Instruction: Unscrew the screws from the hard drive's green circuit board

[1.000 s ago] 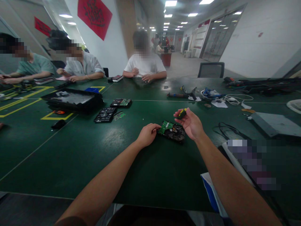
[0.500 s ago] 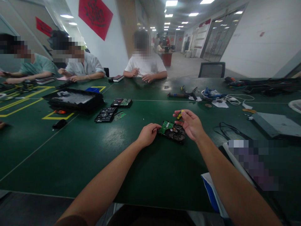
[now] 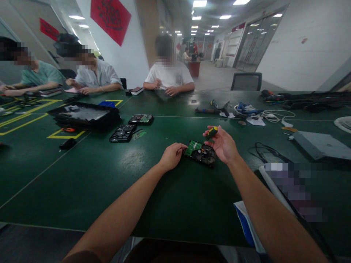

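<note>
A hard drive (image 3: 205,156) lies on the green table in front of me, its green circuit board showing at the upper left. My left hand (image 3: 172,156) pinches the drive's left edge between thumb and fingers. Over the drive's right end, my right hand (image 3: 224,145) is closed around the yellow and black handle of a screwdriver (image 3: 211,133). The handle leans up to the right; I cannot make out the shaft or its tip.
To the left lie two more hard drives (image 3: 122,133) (image 3: 140,119) and a loose circuit board (image 3: 139,134). Farther left is a black tray (image 3: 89,124). A grey metal case (image 3: 322,146) and cables (image 3: 270,152) occupy the right. Across the table sit several people (image 3: 168,75).
The screwdriver handle has turned in my right hand, so more of its yellow and black side shows. My left hand and the hard drive have stayed put.
</note>
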Demonstrator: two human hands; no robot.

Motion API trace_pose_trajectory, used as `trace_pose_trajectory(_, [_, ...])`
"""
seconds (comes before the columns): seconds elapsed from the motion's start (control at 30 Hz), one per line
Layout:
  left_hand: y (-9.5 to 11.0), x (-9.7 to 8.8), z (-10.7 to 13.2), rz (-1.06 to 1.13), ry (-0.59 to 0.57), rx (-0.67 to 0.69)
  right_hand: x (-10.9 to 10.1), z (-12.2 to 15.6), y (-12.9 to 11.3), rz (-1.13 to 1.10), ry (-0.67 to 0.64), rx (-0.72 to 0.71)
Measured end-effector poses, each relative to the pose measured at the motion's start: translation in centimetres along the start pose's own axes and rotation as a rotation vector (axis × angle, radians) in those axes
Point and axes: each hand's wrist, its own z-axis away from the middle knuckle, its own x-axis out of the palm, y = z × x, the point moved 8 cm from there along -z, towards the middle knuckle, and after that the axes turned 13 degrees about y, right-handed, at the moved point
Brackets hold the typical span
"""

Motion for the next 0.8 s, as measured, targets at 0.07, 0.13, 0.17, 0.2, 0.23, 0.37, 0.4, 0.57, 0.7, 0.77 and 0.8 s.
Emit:
trace_pose_trajectory(0.07, [-0.1, 0.0, 0.0, 0.004, 0.003, -0.010, -0.1, 0.0, 0.0, -0.002, -0.004, 0.011])
trace_pose_trajectory(0.13, [-0.1, 0.0, 0.0, 0.005, 0.000, -0.019, -0.1, 0.0, -0.1, 0.003, -0.004, 0.010])
trace_pose_trajectory(0.17, [-0.1, 0.0, 0.0, 0.005, -0.001, -0.020, -0.2, 0.1, -0.1, 0.007, -0.002, 0.006])
trace_pose_trajectory(0.2, [0.0, 0.0, 0.0, 0.003, 0.000, -0.019, -0.1, 0.1, -0.2, 0.011, -0.002, 0.000])
trace_pose_trajectory(0.23, [0.1, -0.1, -0.1, 0.002, 0.002, -0.017, -0.1, 0.1, -0.3, 0.012, -0.002, -0.007])
trace_pose_trajectory(0.37, [0.5, -0.4, -0.1, 0.002, 0.016, -0.019, 0.1, 0.3, -0.6, -0.027, -0.010, -0.020])
trace_pose_trajectory(0.4, [0.4, -0.4, -0.1, 0.004, 0.024, -0.025, 0.1, 0.4, -0.6, -0.042, -0.007, -0.018])
trace_pose_trajectory(0.57, [-1.1, -0.4, 0.0, 0.038, 0.087, -0.152, -0.1, 0.3, -0.7, -0.100, 0.027, -0.020])
trace_pose_trajectory(0.7, [-2.1, -0.2, 0.1, 0.104, 0.119, -0.240, 0.0, 0.3, -0.9, -0.102, 0.029, -0.031])
trace_pose_trajectory(0.77, [-2.1, -0.1, 0.1, 0.124, 0.107, -0.249, 0.0, 0.3, -0.9, -0.095, 0.028, -0.034])
trace_pose_trajectory(0.8, [-2.1, -0.1, 0.1, 0.125, 0.098, -0.253, 0.0, 0.4, -0.9, -0.092, 0.024, -0.034])
